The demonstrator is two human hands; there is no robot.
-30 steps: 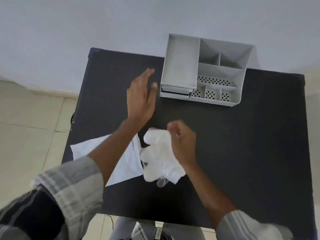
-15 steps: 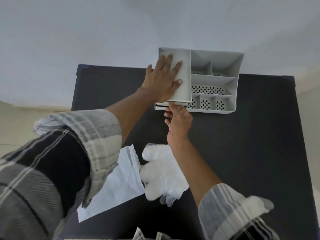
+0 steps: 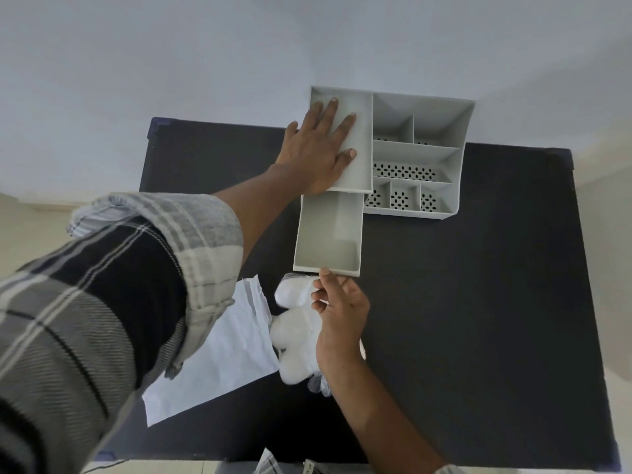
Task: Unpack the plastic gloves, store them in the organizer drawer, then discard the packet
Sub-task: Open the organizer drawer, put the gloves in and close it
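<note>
A grey plastic organizer (image 3: 415,153) stands at the far edge of the black table (image 3: 478,302). Its drawer (image 3: 328,241) is pulled out toward me and holds nothing. My left hand (image 3: 321,148) lies flat, fingers spread, on the organizer's left section above the drawer. My right hand (image 3: 342,316) has its fingertips at the drawer's front lip. Under and left of that hand lies the bunch of white plastic gloves (image 3: 294,323) on the table. The flat white packet (image 3: 219,364) rests left of the gloves, partly under my left sleeve.
The organizer's right side has several open compartments with perforated floors (image 3: 403,172). Pale wall rises right behind the table's far edge. Tiled floor (image 3: 30,227) shows at the left. Bare black tabletop lies to the right of the drawer.
My left hand moved from above the table onto the organizer's top. My right hand left the gloves, reached the drawer front, and the drawer has slid out toward me.
</note>
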